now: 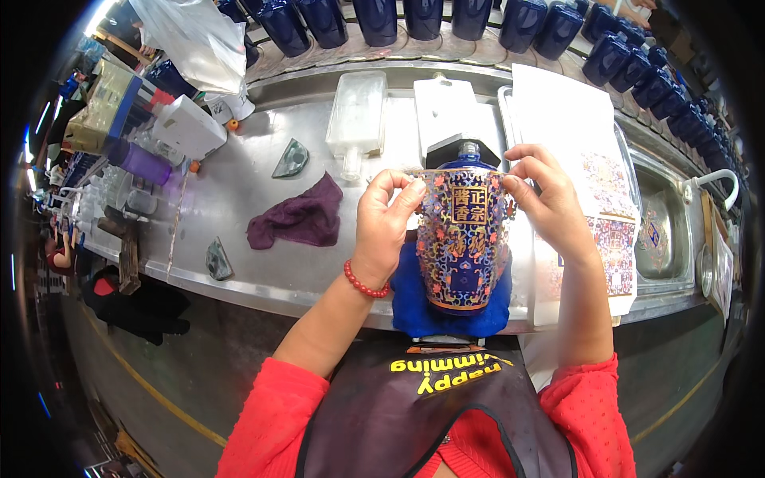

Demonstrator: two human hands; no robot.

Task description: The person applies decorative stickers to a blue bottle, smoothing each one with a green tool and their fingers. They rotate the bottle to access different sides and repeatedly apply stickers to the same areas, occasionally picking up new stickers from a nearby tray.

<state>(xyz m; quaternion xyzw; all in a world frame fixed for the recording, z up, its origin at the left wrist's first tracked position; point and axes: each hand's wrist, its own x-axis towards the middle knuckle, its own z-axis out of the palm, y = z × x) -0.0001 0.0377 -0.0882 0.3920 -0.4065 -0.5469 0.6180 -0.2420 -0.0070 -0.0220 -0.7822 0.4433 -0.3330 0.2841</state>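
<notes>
A dark blue bottle [468, 157] leans toward me on a blue cloth pad [409, 299] at the table's front edge, its narrow clear neck pointing away. Over its front lies a colourful floral decal [464, 247] with gold-framed characters, its patterned film reaching past the bottle's sides. Thumb and fingers of my left hand [382, 223] pinch the decal's upper left edge. On the opposite side, my right hand [551, 195] pinches its upper right edge between thumb and forefinger, the other fingers curled above. Where film and glass touch under the fingertips is hidden.
Printed decal sheets [613, 247] lie at right, beside a metal sink [668, 231]. A purple cloth [303, 213], dark glassy pieces [292, 158] and a clear rectangular bottle [356, 111] rest on the steel table [263, 267]. Blue bottles [376, 20] line the conveyor [319, 62] behind.
</notes>
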